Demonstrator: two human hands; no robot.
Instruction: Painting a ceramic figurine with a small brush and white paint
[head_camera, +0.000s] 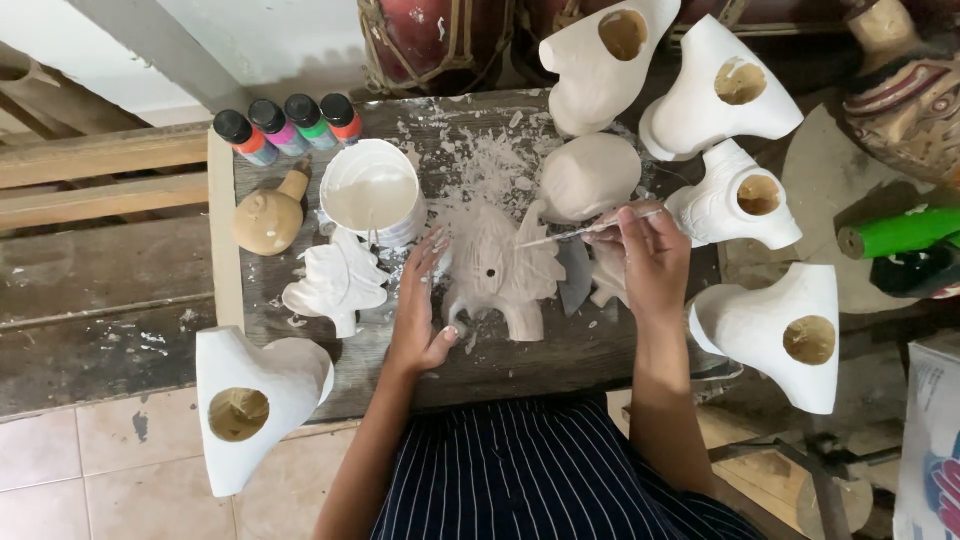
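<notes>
White carved figure (497, 272) sits abt mid worktop (560, 355), lying flat w/ a small dark hole in its middle. Left hand (418, 310) rests flat against its left edge, fingers spread and loose, not wrapped round anything. Right hand (645, 258) is pinched closed on a thin brush (585, 232), bristle end pointing left and touching the figure's upper right side.

Just left of the figure: a smaller white leafy-looking carving (338, 282). Above that a white tub of paint (372, 193), lid off, w/ white splatter all over the wood around it. Left of the tub a bare wooden gourd-shaped piece (269, 215). Four small paint bottles (288, 126) w/ black caps line the back left corner.

Round white piece (588, 176) right behind the figure. Bigger white hollow masks w/ round holes are scattered abt: two at the back right (600, 65), one near the right hand (735, 198), one at the right edge (780, 330), one at front left (255, 400). Green roller-ish thing (900, 232) far right.
</notes>
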